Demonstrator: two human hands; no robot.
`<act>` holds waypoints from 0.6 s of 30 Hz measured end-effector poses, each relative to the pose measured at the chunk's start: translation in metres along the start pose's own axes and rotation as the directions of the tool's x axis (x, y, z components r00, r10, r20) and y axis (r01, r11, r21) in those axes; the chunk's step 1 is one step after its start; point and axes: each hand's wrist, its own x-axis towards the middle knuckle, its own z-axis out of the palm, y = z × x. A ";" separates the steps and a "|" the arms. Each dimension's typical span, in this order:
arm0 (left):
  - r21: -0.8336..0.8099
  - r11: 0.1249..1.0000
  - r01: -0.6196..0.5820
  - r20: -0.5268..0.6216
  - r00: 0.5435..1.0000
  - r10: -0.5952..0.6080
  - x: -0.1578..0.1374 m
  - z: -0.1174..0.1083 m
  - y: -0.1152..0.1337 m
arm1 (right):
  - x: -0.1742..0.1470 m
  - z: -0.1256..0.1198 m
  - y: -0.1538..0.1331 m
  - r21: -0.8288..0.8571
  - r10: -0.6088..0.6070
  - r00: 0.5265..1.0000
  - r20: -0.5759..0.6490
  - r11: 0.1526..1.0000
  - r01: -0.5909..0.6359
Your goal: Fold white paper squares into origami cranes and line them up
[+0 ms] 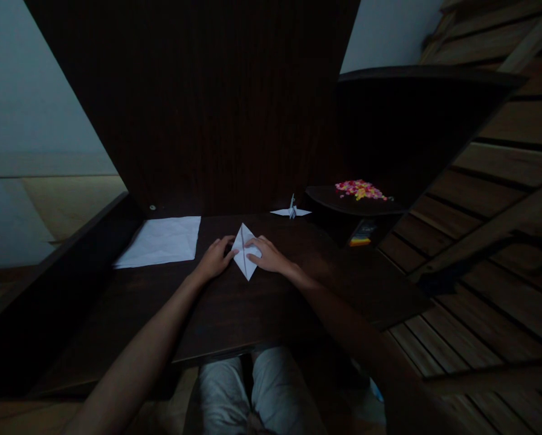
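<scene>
Head view: my left hand (pixel 214 260) curls at left edge of paper diamond (pixel 243 261), pinch unclear; my right hand (pixel 271 256), thumb and fingers spread, rests on right half. Uneven finger pressure could skew folds. Diamond lies on dark desk (pixel 234 320), paper crane (pixel 292 211) beyond.

A single, wide view from a camera worn on the person's head, facing forward and tilted down across a dark desk (pixel 243 317). The person's legs (pixel 225 386) show at the bottom center, directly below the camera. The left hand (pixel 216 258) and right hand (pixel 269 255) appear small, near mid-frame. A tall back panel (pixel 216 109) spans the upper center, with pale wall (pixel 35 90) upper left and wooden slats (pixel 524 163) along the right edge.
</scene>
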 end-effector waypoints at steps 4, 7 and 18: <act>0.035 0.999 0.015 -0.002 1.000 -0.015 0.000 0.003 -0.002 | 0.000 -0.002 -0.003 0.008 0.030 1.000 -0.007 1.000 -0.030; 0.023 1.000 0.012 -0.011 1.000 -0.012 0.000 0.004 -0.003 | 0.000 -0.003 -0.005 0.005 0.041 0.999 0.002 0.999 -0.041; -0.103 0.995 -0.017 -0.056 0.998 0.011 -0.002 -0.001 0.003 | -0.001 -0.003 -0.001 -0.001 0.026 1.000 0.010 1.000 -0.026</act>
